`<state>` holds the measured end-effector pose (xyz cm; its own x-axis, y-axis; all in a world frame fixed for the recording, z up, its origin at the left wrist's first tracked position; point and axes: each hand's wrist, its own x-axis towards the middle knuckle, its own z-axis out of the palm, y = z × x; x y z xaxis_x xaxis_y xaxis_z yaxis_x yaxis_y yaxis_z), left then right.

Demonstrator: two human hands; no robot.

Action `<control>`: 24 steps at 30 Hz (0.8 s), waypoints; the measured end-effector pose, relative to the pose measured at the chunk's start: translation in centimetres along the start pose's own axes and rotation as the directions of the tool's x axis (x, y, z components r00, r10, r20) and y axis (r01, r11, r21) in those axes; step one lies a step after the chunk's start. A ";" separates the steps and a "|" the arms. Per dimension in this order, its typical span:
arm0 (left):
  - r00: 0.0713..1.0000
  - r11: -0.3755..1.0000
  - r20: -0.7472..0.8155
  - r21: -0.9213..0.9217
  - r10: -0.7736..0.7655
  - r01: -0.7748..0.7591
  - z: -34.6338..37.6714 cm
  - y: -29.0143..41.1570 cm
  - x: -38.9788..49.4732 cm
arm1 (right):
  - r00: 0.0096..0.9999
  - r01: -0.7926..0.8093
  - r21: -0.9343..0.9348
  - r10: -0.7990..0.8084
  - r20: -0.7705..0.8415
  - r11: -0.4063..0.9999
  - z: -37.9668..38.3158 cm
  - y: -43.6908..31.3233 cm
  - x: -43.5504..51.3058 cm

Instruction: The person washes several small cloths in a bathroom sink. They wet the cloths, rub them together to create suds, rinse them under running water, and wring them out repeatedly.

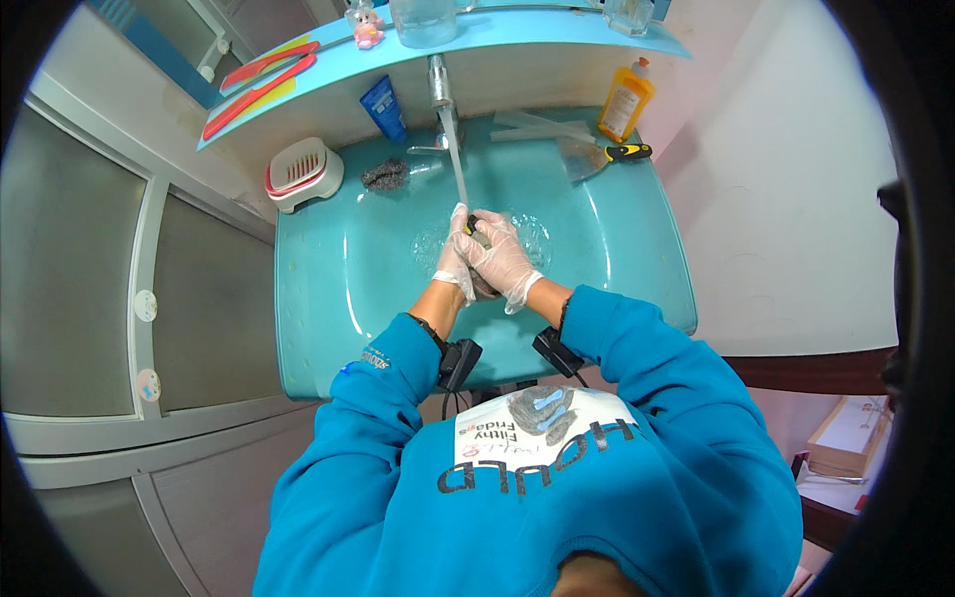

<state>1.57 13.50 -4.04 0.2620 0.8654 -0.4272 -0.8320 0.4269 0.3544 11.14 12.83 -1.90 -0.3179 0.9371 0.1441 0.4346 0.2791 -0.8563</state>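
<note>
My left hand (452, 256) and my right hand (507, 259), both in thin clear gloves, come together over the turquoise washbasin (388, 276). Between them they grip a tool with a black-and-yellow handle (471, 224); most of it is hidden by the fingers. A greyish-brown piece (485, 288) shows below the palms, too covered to identify. Water from the chrome faucet (441, 86) runs down onto the hands and ripples in the basin around them.
Behind the faucet runs a blue shelf (507, 28). A steel-wool scourer (385, 175), soap dish (302, 173) and blue tube (383, 108) sit at left. At right are a putty knife (597, 158), translucent strips (541, 128) and an orange pump bottle (625, 103).
</note>
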 end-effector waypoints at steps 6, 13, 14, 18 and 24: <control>0.973 0.988 -0.197 0.127 0.117 -0.093 -0.9 -0.6 0.9 | 0.984 -0.169 0.042 0.171 -0.053 0.985 0.5 0.1 2.2; 0.960 0.940 -0.199 0.315 0.200 -0.130 -2.8 -0.9 2.2 | 0.886 -0.448 0.137 0.459 -0.061 0.883 0.2 0.7 4.3; 0.957 0.911 -0.221 0.404 0.189 -0.086 -2.9 -0.8 2.2 | 0.876 -0.463 0.138 0.476 -0.077 0.875 0.2 1.2 4.7; 0.901 0.641 -0.210 0.762 0.379 -0.092 -2.6 -1.0 1.1 | 0.860 -0.510 0.052 0.511 -0.007 0.859 0.3 4.0 5.7; 0.877 0.392 -0.184 0.920 0.443 -0.005 -1.6 1.4 -1.9 | 0.860 -0.485 -0.197 0.506 0.072 0.852 -1.2 7.8 6.1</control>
<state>-0.87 12.04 -4.05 -0.2287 0.9000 -0.3710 0.1223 0.4047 0.9062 13.56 20.97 -7.13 -0.1142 0.9316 -0.3452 0.6905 -0.1754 -0.7018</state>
